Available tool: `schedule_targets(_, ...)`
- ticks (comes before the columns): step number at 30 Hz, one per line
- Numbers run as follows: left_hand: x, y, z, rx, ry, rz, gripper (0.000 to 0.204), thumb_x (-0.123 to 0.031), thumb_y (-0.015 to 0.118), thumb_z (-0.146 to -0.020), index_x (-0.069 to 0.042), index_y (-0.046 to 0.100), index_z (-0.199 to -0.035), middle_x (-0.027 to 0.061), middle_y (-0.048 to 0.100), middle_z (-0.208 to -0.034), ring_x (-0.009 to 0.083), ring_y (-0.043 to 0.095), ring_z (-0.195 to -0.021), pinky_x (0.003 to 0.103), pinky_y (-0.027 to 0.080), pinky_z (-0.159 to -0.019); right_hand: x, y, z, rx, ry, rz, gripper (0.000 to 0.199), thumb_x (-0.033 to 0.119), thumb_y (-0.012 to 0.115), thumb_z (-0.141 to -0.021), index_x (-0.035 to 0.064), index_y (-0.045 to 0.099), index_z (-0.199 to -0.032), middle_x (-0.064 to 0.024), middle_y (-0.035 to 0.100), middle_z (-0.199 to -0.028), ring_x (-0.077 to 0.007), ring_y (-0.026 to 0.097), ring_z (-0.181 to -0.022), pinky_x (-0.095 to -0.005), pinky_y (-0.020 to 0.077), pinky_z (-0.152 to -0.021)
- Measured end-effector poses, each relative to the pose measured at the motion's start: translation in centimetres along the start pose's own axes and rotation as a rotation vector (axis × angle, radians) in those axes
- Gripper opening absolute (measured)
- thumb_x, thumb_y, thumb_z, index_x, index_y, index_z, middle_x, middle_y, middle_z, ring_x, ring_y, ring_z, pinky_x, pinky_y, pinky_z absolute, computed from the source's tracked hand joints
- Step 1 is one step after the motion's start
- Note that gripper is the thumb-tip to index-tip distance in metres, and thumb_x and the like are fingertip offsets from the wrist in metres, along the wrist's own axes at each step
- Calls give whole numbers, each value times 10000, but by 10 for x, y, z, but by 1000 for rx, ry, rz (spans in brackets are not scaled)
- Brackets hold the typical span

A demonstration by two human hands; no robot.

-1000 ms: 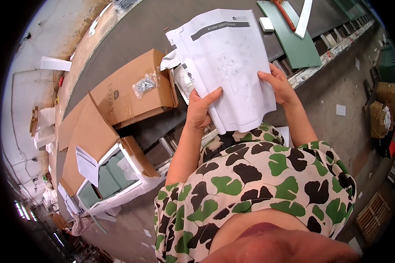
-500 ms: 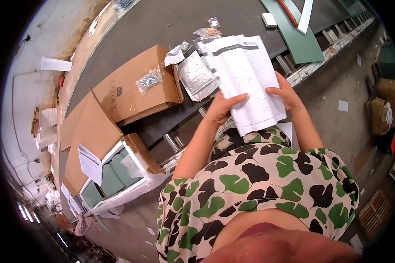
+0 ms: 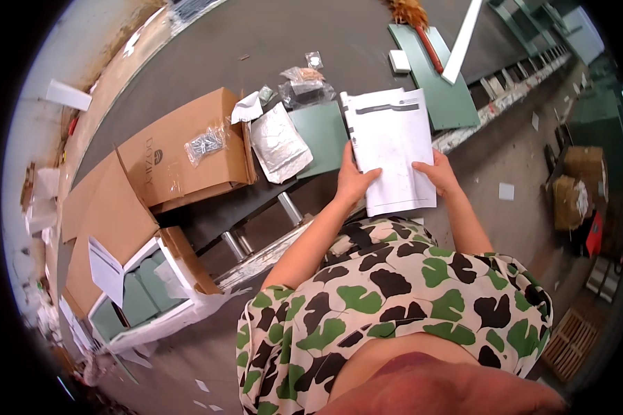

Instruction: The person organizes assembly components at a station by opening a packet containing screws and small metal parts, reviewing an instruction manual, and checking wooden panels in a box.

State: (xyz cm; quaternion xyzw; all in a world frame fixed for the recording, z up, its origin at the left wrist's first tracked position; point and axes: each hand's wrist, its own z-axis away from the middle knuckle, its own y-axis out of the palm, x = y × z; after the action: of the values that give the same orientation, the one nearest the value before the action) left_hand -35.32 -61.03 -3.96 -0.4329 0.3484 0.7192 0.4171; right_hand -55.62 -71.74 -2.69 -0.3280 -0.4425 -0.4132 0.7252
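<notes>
A stack of printed white paper sheets (image 3: 394,149) is held upright in front of me, over the table's near edge. My left hand (image 3: 355,178) grips its left side, thumb on top and fingers behind. On the opposite side my right hand (image 3: 439,173) holds it the same way. Just left of the sheets lies a green panel (image 3: 322,135), partly covered by a silvery white wrapped packet (image 3: 280,145). Small clear plastic bags (image 3: 306,88) sit beyond the panel.
A brown cardboard box (image 3: 187,149) with a bag of screws (image 3: 206,144) on it stands left. An open carton (image 3: 138,290) holds green panels. At right are a long green board (image 3: 443,90), a white strip (image 3: 462,45), a red-handled duster (image 3: 429,48) and a small white box (image 3: 399,62).
The sheets now appear straighter and flatter between my hands. My view has shifted to the right, and the green panel beside the packet shows more.
</notes>
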Motion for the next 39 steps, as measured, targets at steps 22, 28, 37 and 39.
schedule_targets(22,1,46,-74,-34,450,-1470,696,-603,546,-787,-258,405,-1374,170,223,-1478,353,149,-1377,515,61,-1104,41,-25,-121,-103,-776,804,517,128,659,-754,9,475,-1222,-184,508,-1197,-392,467,-1083,-426,405,-928)
schedule_targets(28,-3,46,-77,-13,470,-1502,680,-594,533,-801,-255,403,-1375,179,220,-1475,348,158,-1376,526,73,-1095,33,-1,-134,64,-916,851,371,81,624,-759,90,568,-1126,-142,499,-1216,-331,433,-1135,-415,380,-950)
schedule_targets(37,6,10,-57,4,609,-1424,607,-517,588,-804,-184,496,-1304,200,307,-1431,344,254,-1344,485,184,-1079,1,28,-127,-41,-793,1135,373,89,559,-796,142,577,-1166,-89,496,-1278,-284,411,-1205,-421,309,-1000)
schedule_targets(39,6,6,-51,-11,673,-1394,613,-518,595,-800,-174,500,-1298,198,306,-1432,342,256,-1344,480,186,-1080,4,29,-127,-60,-784,1163,373,98,557,-809,144,563,-1179,-81,497,-1272,-283,417,-1196,-423,315,-989)
